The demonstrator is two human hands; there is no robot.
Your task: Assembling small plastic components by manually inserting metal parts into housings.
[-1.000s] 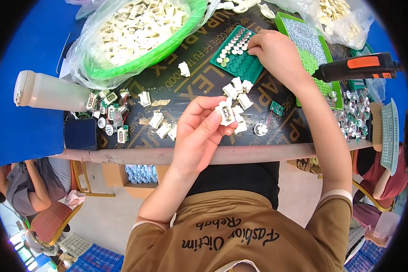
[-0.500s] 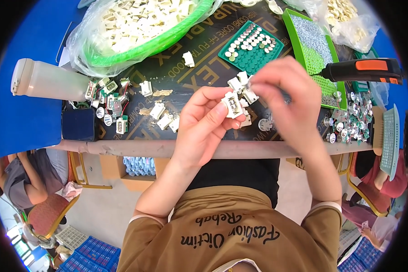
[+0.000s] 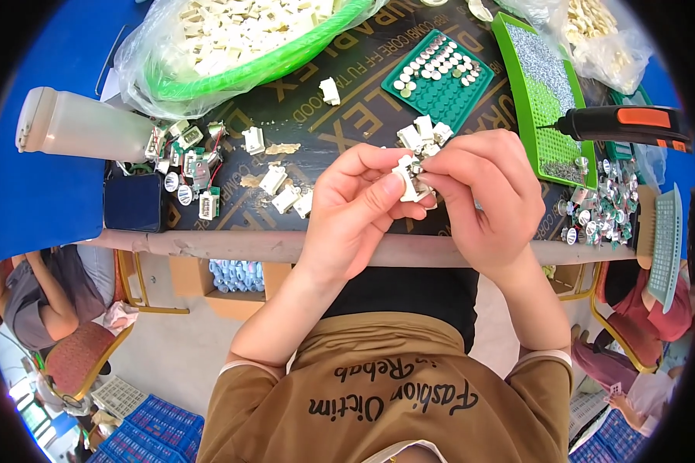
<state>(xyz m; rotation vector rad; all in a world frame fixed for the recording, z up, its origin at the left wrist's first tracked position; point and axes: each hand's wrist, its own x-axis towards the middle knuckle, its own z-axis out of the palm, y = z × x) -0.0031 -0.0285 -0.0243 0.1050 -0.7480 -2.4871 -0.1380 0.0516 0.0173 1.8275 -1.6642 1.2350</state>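
Just above the table's front edge, my left hand (image 3: pixel 357 202) is closed round a small white plastic housing (image 3: pixel 409 185), held between thumb and fingers. My right hand (image 3: pixel 493 189) meets it from the right, thumb and fingers pinched together at the housing's open side. Whatever lies between those right fingertips is too small and covered to make out. Right behind the hands sits a small cluster of white housings (image 3: pixel 423 133). More white housings (image 3: pixel 272 179) lie loose on the table to the left of my left hand.
A teal tray (image 3: pixel 455 104) of round silvery cells stands beyond the hands. Right of it are a bright green tray (image 3: pixel 529 116) of small metal pieces, a black-and-orange power screwdriver (image 3: pixel 625 123) and piled assemblies (image 3: pixel 606 204). At left are a green-rimmed basket (image 3: pixel 208 91), a translucent bottle (image 3: pixel 85 127) and wired assemblies (image 3: pixel 197 166).
My right hand, blurred and apart from the housing before, has come down and left onto it. The housing in my left hand has turned a little. The whole view has shifted slightly.
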